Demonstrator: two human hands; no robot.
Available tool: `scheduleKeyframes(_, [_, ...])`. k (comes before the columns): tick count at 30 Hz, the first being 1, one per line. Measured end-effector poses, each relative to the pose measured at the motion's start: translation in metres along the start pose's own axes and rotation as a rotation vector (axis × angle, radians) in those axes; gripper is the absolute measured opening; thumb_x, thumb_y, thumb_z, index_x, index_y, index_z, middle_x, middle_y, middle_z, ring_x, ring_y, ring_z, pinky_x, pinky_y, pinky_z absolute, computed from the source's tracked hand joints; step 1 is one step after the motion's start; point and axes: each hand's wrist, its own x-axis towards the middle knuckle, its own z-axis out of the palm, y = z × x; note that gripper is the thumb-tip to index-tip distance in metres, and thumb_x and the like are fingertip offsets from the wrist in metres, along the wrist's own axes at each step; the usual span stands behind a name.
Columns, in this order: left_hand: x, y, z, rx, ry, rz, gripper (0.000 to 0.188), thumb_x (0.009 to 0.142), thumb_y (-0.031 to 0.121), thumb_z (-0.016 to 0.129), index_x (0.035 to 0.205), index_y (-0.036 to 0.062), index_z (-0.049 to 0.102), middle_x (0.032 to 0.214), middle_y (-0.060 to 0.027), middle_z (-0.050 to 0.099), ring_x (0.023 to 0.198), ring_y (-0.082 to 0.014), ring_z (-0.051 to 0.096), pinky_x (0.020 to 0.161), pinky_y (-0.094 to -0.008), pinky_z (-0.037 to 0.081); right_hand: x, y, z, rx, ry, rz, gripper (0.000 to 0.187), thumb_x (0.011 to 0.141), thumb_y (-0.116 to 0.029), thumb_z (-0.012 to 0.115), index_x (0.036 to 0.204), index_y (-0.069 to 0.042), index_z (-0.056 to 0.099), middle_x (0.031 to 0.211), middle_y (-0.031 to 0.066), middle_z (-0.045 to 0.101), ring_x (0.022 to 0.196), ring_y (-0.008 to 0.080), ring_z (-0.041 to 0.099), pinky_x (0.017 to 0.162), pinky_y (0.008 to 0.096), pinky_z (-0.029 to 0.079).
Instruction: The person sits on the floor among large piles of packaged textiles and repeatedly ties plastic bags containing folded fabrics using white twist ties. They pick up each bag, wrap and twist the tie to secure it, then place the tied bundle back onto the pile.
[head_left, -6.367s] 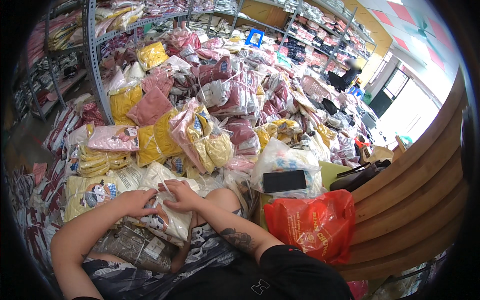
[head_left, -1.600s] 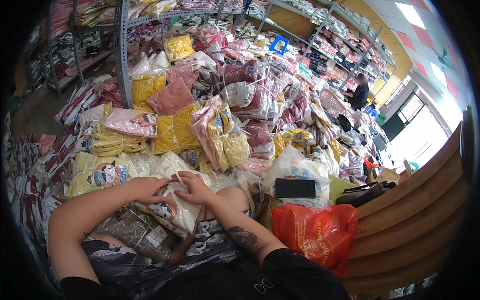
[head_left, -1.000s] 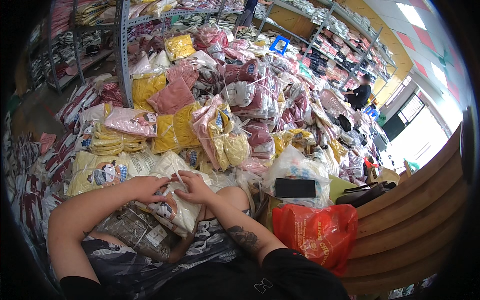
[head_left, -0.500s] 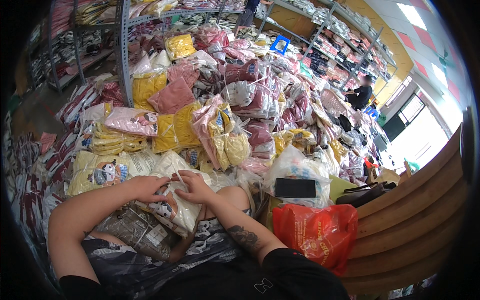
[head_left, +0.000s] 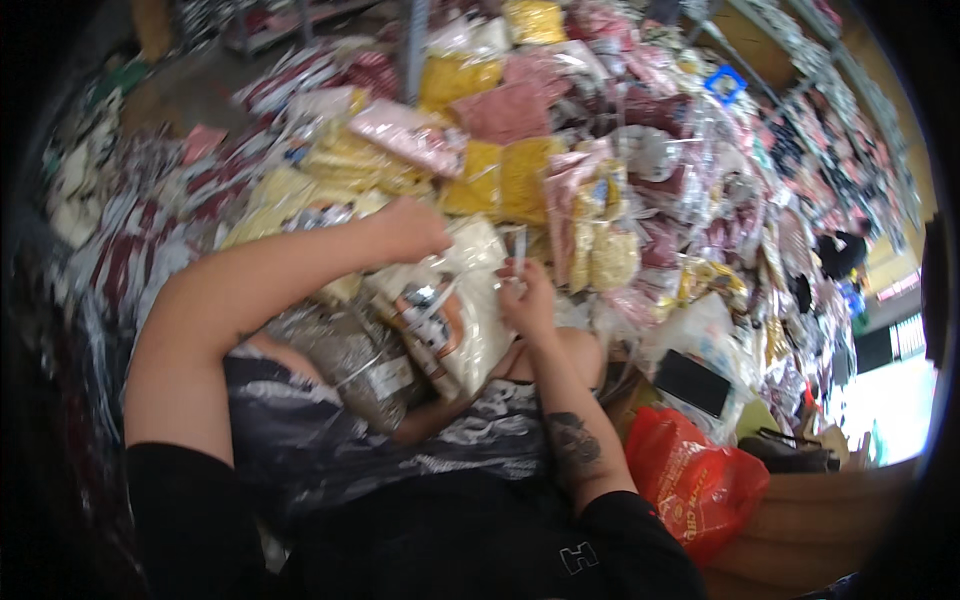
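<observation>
A cream garment bundle in clear plastic, with a cartoon print, leans across my lap. My left hand is closed at its upper left edge; whatever its fingers hold is hidden. On the bundle's right side, my right hand is closed around a thin white strip that sticks up from the fingers. Under the bundle lies a dark grey-brown packet in clear plastic, resting between my legs. The picture is blurred, so fine detail on the strip is lost.
Bagged clothes in yellow, pink and maroon are heaped ahead. To my right are a black phone on a white plastic bag, a red plastic bag and a brown wooden surface. A blue stool stands farther back.
The view has turned left and down. My hands, close together over the bundle before, are now apart: the left at its upper left, the right holding the white strip at its right.
</observation>
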Motion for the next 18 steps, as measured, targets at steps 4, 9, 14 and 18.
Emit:
scheduleKeyframes(4, [-0.016,0.007,0.006,0.002,-0.067,-0.129,0.035,0.101,0.046,0.064,0.111,0.0140,0.072,0.105,-0.0136,0.074,0.095,-0.0371,0.075,0.077,-0.0545,0.057,-0.002,-0.024,-0.005,-0.033,-0.085,-0.081,0.031,0.084,-0.010,0.076,0.113,0.000,0.076,0.125,0.0186,0.071,0.117,0.0365,0.069,0.101,0.0431,0.055])
scheduleKeyframes(9, [-0.028,0.005,0.017,-0.156,-0.296,-0.340,0.054,0.108,0.058,0.046,0.121,0.0130,0.073,0.113,-0.0172,0.073,0.112,-0.0363,0.072,0.092,-0.0545,0.057,-0.001,-0.035,-0.004,-0.090,-0.188,-0.339,0.047,0.083,-0.023,0.085,0.122,0.000,0.075,0.126,0.0206,0.071,0.122,0.0397,0.068,0.103,0.0477,0.053])
scheduleKeyframes(14, [-0.029,0.005,0.019,-0.396,-0.503,-0.407,0.072,0.112,0.058,0.033,0.123,0.0016,0.076,0.125,-0.0277,0.072,0.118,-0.0457,0.068,0.105,-0.0558,0.050,0.000,-0.029,-0.001,-0.146,-0.279,-0.445,0.044,0.081,-0.023,0.084,0.122,-0.009,0.077,0.126,0.0141,0.072,0.120,0.0361,0.068,0.099,0.0457,0.054])
scheduleKeyframes(18, [-0.029,0.003,0.013,-0.430,-0.512,-0.397,0.077,0.110,0.063,0.033,0.123,-0.0007,0.075,0.127,-0.0286,0.071,0.121,-0.0467,0.066,0.108,-0.0530,0.049,0.002,-0.034,-0.003,-0.173,-0.282,-0.397,0.043,0.080,-0.024,0.084,0.119,-0.007,0.076,0.114,0.0132,0.070,0.110,0.0355,0.065,0.095,0.0452,0.050])
